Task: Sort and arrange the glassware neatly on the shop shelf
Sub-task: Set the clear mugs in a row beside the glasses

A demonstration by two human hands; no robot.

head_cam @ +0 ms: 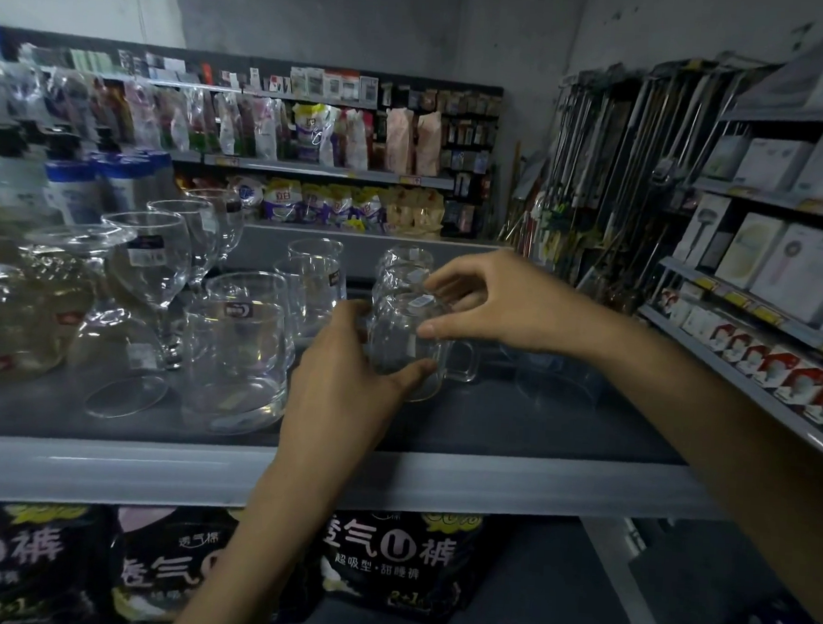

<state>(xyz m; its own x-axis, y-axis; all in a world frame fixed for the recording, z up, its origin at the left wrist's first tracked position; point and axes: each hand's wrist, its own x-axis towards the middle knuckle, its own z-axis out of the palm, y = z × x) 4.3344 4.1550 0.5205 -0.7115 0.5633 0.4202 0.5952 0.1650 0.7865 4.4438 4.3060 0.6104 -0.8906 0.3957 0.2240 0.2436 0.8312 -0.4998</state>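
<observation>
A clear glass mug (409, 348) with a handle on its right stands on the grey shelf (513, 426), at the front of a row of similar mugs (405, 262). My left hand (346, 380) wraps round its left side, thumb across the lower front. From above, my right hand (488, 300) pinches the mug's rim with thumb and fingers. Left of it stand stacked tumblers (239, 348) and another pair of tumblers (314, 280) behind them. A row of wine glasses (152, 264) runs further left.
An upturned stemmed glass (106, 334) and other glassware crowd the shelf's left end. Bare shelf lies to the right of the mug. Black printed packs (401, 564) fill the shelf below. Boxed goods (764, 258) line the right-hand shelves, close to my right forearm.
</observation>
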